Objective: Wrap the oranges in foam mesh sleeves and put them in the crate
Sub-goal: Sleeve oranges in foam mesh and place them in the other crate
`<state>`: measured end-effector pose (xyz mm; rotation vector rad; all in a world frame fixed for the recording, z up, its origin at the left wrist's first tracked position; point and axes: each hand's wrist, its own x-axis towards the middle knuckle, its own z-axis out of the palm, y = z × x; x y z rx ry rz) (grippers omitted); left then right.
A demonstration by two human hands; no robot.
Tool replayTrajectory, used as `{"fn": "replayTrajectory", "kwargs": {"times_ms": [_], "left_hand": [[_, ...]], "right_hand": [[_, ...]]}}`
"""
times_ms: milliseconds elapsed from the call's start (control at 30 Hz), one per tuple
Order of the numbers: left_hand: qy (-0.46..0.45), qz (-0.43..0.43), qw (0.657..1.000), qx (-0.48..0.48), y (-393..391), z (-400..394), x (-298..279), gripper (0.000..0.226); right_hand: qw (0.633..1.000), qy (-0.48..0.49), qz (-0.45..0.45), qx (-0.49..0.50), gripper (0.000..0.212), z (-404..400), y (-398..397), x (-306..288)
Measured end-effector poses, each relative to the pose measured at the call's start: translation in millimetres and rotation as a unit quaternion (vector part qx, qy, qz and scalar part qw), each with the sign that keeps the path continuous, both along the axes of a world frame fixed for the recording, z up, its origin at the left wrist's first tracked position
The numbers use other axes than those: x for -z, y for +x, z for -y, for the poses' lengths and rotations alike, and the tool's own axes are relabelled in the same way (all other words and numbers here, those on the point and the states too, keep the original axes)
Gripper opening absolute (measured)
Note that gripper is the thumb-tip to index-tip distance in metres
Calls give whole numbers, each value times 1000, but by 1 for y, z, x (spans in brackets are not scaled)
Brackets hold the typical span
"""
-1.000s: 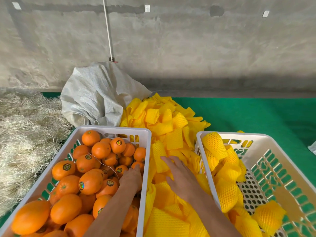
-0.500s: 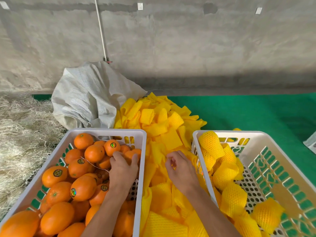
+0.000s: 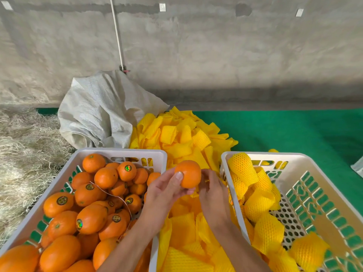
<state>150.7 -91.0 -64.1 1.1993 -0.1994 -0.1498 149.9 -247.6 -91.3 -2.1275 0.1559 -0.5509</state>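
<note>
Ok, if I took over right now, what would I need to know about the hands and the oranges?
Left hand: grips a bare orange above the gap between the crates.
Right hand: fingers curled beside the orange; it seems to pinch a bit of yellow sleeve, but that is hard to tell.
Unwrapped oranges fill the left crate. Loose foam sleeves are piled between and behind the crates.
Done: several wrapped oranges lie in the right crate.
Left: sleeve the held orange, put it in the right crate, then carry on with the rest.
</note>
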Motion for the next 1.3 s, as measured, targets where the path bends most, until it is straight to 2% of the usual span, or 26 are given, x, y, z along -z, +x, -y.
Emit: {"fn": "replayTrajectory", "kwargs": {"times_ms": [133, 267, 333, 400, 533, 633, 700, 767, 833, 933, 1000, 1100, 1167, 1233, 1300], "left_hand": [[-41, -66, 995, 64, -1, 6, 3, 63], [-19, -75, 997, 26, 2, 5, 7, 76], [-1, -70, 998, 7, 2, 4, 9, 82], [24, -51, 998, 5, 2, 4, 11, 79], [91, 13, 996, -15, 0, 4, 13, 65], [87, 13, 994, -58, 3, 2, 12, 66], [72, 11, 995, -72, 6, 0, 12, 58], [59, 1, 995, -81, 7, -2, 11, 53], [50, -19, 995, -82, 8, -4, 9, 60], [35, -56, 997, -33, 10, -8, 8, 62], [30, -61, 997, -29, 8, -9, 6, 59], [18, -72, 994, -76, 8, -8, 5, 52], [6, -90, 989, -116, 11, -5, 6, 46], [45, -84, 984, -151, 12, -1, 6, 52], [134, -51, 974, -175, 10, 3, 9, 62]], "right_hand": [[999, 2, -9, -47, 37, 0, -2, -2], [994, 49, -32, -92, 44, 0, -1, -3], [995, 51, -36, -77, 37, 1, 0, -3], [997, 50, -30, -53, 28, 3, 1, -2], [996, 76, -13, -53, 36, 8, 1, 1], [995, 77, 33, -63, 34, 9, 0, -1], [992, 80, 62, -79, 27, 7, 1, -1], [986, 122, 61, -93, 20, 5, 2, -1], [976, 186, 47, -106, 14, 5, 2, -3], [953, 274, 31, -128, 7, 9, 3, -5], [946, 293, 27, -135, 6, 9, 4, -6], [953, 271, 28, -131, 5, 9, 2, -8], [968, 220, 40, -113, 4, 11, 0, -10], [984, 130, 77, -98, 7, 12, -4, -13], [984, -8, 144, -108, 13, 6, -11, -16]]}}
